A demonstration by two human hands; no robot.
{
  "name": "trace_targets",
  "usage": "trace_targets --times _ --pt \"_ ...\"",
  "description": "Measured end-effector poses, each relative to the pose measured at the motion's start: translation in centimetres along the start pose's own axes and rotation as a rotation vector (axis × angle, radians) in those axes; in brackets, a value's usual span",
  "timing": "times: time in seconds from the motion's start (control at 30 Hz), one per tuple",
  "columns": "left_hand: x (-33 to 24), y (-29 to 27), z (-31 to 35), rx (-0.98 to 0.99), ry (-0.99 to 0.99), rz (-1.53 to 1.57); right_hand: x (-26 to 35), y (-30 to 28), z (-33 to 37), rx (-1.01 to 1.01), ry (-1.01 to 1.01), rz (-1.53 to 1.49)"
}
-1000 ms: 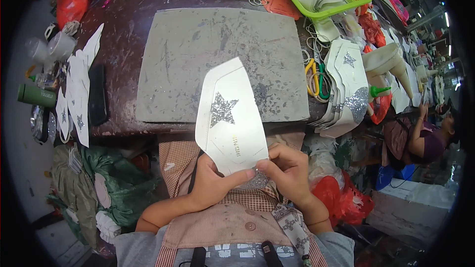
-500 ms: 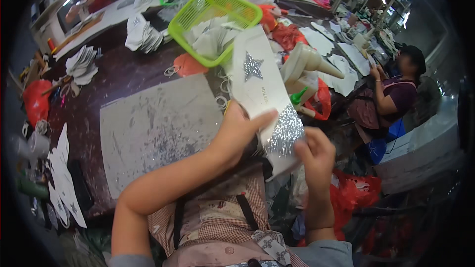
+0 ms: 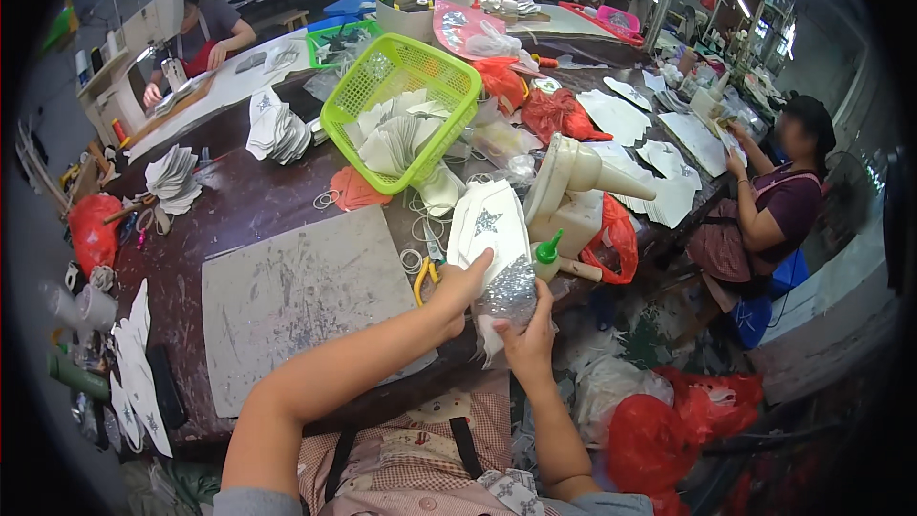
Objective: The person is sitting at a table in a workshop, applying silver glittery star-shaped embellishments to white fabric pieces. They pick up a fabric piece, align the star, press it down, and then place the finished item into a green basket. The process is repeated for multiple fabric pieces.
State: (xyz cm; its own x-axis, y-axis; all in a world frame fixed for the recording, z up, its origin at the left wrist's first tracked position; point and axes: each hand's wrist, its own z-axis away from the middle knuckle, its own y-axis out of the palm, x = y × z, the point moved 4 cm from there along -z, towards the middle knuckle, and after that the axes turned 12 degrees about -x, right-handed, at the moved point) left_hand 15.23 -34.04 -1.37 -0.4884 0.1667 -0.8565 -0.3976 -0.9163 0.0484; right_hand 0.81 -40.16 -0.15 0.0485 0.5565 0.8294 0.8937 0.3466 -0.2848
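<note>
A white shoe upper piece (image 3: 487, 220) with a silver star and a glittery silver panel (image 3: 506, 291) lies over similar white pieces at the table's near right edge. My left hand (image 3: 462, 289) is closed on its left side, thumb on top. At the panel's lower right, my right hand (image 3: 528, 334) pinches the edge, its fingers partly hidden beneath. Yellow-handled snips (image 3: 425, 277) lie beside my left hand. A green-capped squeeze bottle (image 3: 547, 256) and a cream plastic container (image 3: 578, 186) stand just beyond my right hand.
A green basket (image 3: 336, 124) of white pieces stands tilted ahead. The stained grey board (image 3: 287, 296) lies left of my hands. More white stacks (image 3: 275, 129) sit at the far left. Red bags (image 3: 654, 440) are low on the right. One person (image 3: 783, 162) works at right, another (image 3: 205, 33) at far left.
Both hands have lowered the upper piece from a raised position to the table edge, over other white pieces. My right hand has moved left and down. The head view has shifted, showing more background.
</note>
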Motion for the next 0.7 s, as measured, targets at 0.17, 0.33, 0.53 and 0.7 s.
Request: trace_targets --times 0.17,0.33,0.53,0.7 --pt "-1.7 -1.2 2.4 0.220 -0.263 0.340 2.3 -0.8 -1.7 0.121 -0.062 0.045" --pt "-3.0 -1.4 3.1 0.410 -0.274 0.523 5.5 -0.9 -3.2 0.241 0.166 -0.252" --pt "-4.3 -1.8 6.3 0.546 -0.139 0.754 10.0 -2.9 -2.2 0.186 -0.424 -0.116" --pt "-6.7 -10.0 14.3 0.304 0.237 0.725 13.8 -2.7 -0.2 0.298 -0.639 -0.076"
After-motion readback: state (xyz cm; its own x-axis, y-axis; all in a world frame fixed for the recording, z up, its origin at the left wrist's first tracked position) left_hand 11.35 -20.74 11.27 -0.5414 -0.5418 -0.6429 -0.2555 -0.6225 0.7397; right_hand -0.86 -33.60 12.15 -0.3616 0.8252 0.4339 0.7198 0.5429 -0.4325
